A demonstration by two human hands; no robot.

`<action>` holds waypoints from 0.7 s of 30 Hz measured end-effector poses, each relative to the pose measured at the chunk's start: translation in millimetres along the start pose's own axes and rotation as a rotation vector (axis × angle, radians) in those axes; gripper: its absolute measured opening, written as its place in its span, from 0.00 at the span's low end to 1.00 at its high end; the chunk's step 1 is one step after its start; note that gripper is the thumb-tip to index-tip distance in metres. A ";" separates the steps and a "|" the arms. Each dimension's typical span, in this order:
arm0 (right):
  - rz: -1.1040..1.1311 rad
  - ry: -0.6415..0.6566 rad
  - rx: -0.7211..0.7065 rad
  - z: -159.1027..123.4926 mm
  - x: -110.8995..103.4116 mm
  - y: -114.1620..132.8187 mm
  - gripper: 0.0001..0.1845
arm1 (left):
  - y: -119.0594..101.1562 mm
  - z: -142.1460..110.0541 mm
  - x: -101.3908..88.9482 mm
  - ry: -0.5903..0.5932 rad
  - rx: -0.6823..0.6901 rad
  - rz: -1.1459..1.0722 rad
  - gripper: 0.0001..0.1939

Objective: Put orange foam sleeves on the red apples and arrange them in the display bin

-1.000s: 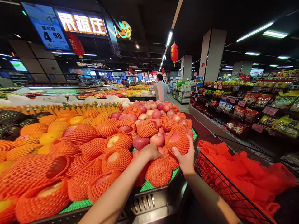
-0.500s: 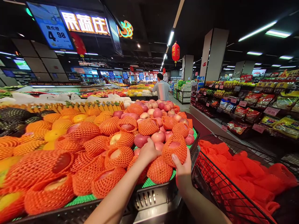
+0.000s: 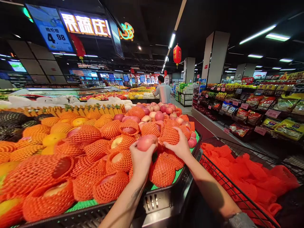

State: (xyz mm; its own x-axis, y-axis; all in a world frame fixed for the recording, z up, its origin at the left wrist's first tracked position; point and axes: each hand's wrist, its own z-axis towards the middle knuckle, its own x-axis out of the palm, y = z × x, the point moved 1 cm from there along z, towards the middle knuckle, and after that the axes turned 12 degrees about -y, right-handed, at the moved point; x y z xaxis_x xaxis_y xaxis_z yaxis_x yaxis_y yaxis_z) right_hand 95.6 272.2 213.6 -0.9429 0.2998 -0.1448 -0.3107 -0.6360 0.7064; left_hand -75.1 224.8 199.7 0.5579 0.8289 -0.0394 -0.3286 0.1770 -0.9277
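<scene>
My left hand (image 3: 140, 160) is lifted over the fruit display and closed around a bare red apple (image 3: 146, 142). My right hand (image 3: 180, 146) reaches forward beside it, fingers closed over an apple wrapped in orange foam net (image 3: 169, 135) on the pile. Around both hands lie several more net-wrapped apples (image 3: 111, 186) and bare red apples (image 3: 159, 116) further back. They sit on green matting in a black crate bin (image 3: 158, 200).
A wire shopping cart (image 3: 228, 190) full of loose orange foam nets (image 3: 251, 177) stands at my right. Oranges (image 3: 53, 138) lie at the left of the display. A person in a light shirt (image 3: 163, 91) stands down the aisle. Shelves of packaged goods (image 3: 261, 110) line the right.
My left hand came up off the pile holding a bare apple. My right hand set down the netted apple it held at the front and moved forward onto another one.
</scene>
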 end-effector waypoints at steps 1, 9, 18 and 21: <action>-0.039 0.088 -0.030 0.6 4.7 -2.1 0.40 | -3.3 -2.4 -9.5 -0.093 -0.019 -0.075 0.39; -0.097 0.515 -0.201 -6.2 14.0 5.3 0.44 | -19.7 -26.0 -62.3 -0.408 0.009 -0.338 0.42; -0.078 0.740 -0.324 -7.6 39.2 20.1 0.41 | -17.8 -40.0 -49.6 -0.339 0.064 -0.372 0.40; -0.131 0.687 -0.326 -9.3 46.8 24.9 0.39 | -15.6 -43.5 -49.8 -0.337 0.085 -0.373 0.40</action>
State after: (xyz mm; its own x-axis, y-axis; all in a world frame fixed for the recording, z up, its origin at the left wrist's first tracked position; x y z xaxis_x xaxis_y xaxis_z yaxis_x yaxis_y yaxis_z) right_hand 42.7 263.7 218.0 -0.7251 -0.0539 -0.6865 -0.3443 -0.8350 0.4292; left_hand -64.7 157.7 199.9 0.3768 0.8236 0.4239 -0.2224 0.5247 -0.8217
